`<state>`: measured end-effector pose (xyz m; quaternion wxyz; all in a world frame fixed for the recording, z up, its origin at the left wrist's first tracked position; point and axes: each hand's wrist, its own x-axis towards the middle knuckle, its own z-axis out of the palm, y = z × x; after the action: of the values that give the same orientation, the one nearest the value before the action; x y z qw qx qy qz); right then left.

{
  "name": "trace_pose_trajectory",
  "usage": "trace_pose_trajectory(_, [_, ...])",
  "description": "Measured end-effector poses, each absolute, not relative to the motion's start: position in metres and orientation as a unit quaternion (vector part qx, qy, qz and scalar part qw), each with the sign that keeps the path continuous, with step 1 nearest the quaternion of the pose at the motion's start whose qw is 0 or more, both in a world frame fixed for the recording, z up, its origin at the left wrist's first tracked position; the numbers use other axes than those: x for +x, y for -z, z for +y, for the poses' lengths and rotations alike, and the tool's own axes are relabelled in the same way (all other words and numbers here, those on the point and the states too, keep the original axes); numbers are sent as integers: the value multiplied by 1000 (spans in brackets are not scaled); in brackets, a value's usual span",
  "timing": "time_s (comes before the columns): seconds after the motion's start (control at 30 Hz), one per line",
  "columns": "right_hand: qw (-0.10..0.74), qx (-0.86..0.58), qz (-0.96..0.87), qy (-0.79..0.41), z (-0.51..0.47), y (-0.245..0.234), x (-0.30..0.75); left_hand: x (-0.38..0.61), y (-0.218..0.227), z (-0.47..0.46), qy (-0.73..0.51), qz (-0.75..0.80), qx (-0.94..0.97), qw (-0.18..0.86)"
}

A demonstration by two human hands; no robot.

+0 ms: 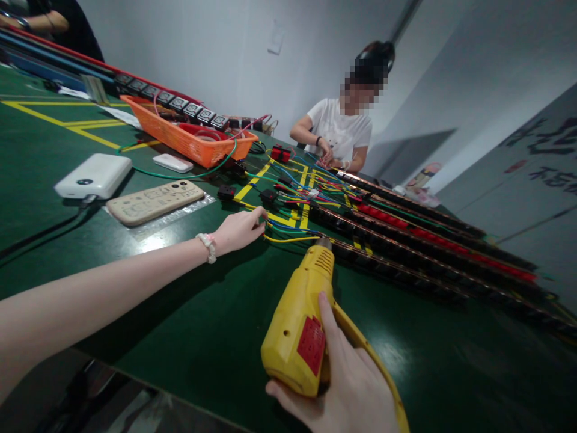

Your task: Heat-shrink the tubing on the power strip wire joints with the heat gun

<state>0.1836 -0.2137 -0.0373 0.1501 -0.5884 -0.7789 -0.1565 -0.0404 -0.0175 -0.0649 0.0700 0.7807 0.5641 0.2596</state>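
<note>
My right hand (347, 373) is wrapped round the handle of a yellow heat gun (293, 325). The gun's metal nozzle (323, 242) points away from me, at the spot where wires meet the near end of a long dark strip (387, 264). Fingers pinched, my left hand (241, 230) holds the loose ends of a bundle of yellow, blue and green wires (288, 234) just left of the nozzle. From there the bundle runs right to the strip. Small black connectors (269, 196) lie beyond my left hand.
Several more strips (406, 231) with coloured wires lie to the right. An orange basket (180, 137), a white power bank (94, 176) and a phone (155, 201) are on the green table (189, 337). Across it, a person (338, 129) handles wires; another person's arm (49, 23) is far left.
</note>
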Motion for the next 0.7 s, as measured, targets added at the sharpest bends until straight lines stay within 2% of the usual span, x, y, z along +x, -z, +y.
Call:
trace_pose_trajectory(0.13, [153, -588, -779, 157, -213, 37, 184, -38, 69, -16, -241, 532, 811, -26])
trace_pose_trajectory(0.2, [151, -587, -779, 158, -213, 37, 184, -38, 71, -13, -234, 513, 825, -35])
trace_pose_trajectory(0.7, [164, -580, -780, 169, -212, 46, 185, -42, 70, -10, -271, 448, 848, 77])
